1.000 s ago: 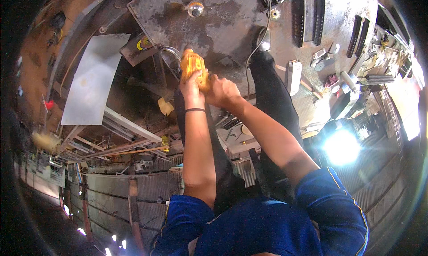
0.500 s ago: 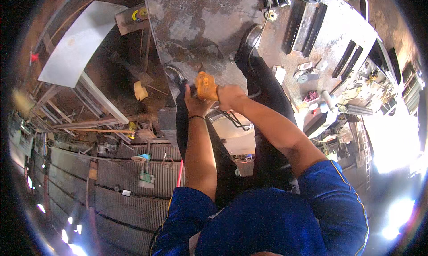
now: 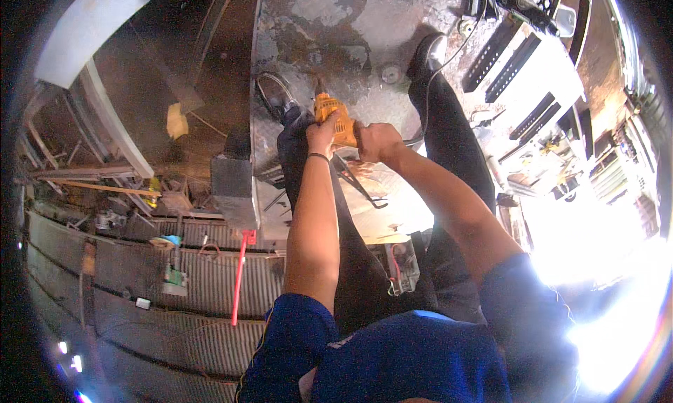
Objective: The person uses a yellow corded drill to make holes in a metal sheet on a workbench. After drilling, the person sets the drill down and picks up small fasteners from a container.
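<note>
A yellow power drill is held low between my legs, its dark nose pointing away from me over the worn metal plate. My right hand is wrapped round its rear grip. Against the near left side of the drill body, my left hand is closed, with a dark band at the wrist. Whether the drill's tip touches the plate cannot be made out. My left shoe rests on the plate just left of the nose, and my right shoe farther off to the right.
Dark perforated metal strips lie at the right. A thin cable runs past my right leg. Along the left stand metal frames and a pale curved sheet. A red bar shows at the lower left, beside corrugated sheeting.
My view has swung, shifting the surroundings. The drill's nose now leans more to the left, and my left hand sits nearer its rear. Both hands keep their hold.
</note>
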A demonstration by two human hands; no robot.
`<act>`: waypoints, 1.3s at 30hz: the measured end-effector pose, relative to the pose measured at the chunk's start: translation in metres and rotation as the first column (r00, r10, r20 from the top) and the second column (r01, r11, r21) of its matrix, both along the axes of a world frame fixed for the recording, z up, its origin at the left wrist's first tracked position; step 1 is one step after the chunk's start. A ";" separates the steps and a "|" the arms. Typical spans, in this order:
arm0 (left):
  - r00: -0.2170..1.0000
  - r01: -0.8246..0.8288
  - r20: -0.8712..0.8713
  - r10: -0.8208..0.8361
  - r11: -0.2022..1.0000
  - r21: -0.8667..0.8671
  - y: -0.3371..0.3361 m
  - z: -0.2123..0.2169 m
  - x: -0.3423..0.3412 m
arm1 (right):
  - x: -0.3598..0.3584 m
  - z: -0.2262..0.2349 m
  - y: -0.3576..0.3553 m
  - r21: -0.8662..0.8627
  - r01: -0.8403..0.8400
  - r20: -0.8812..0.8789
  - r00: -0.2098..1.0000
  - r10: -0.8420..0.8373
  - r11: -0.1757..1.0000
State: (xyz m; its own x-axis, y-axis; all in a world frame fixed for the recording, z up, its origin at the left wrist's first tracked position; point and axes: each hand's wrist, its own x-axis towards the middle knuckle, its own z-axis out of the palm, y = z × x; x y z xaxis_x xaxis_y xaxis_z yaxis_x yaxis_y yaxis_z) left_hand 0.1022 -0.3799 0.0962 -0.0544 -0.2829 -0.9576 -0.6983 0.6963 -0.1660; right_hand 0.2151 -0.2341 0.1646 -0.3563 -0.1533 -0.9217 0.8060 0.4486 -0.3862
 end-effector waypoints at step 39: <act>0.988 0.034 -0.155 -0.021 0.996 0.085 -0.052 -0.018 0.022 | 0.018 -0.005 -0.067 0.135 0.077 -0.013 0.997 -0.076 0.988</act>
State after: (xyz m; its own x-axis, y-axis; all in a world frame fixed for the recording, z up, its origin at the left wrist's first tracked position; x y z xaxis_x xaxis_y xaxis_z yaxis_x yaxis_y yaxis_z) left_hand 0.1237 -0.4319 0.0786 -0.2092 -0.1950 -0.9582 -0.6910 0.7228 0.0038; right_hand 0.2331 -0.3014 0.1600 -0.3694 0.0011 -0.9293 0.8374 0.4341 -0.3323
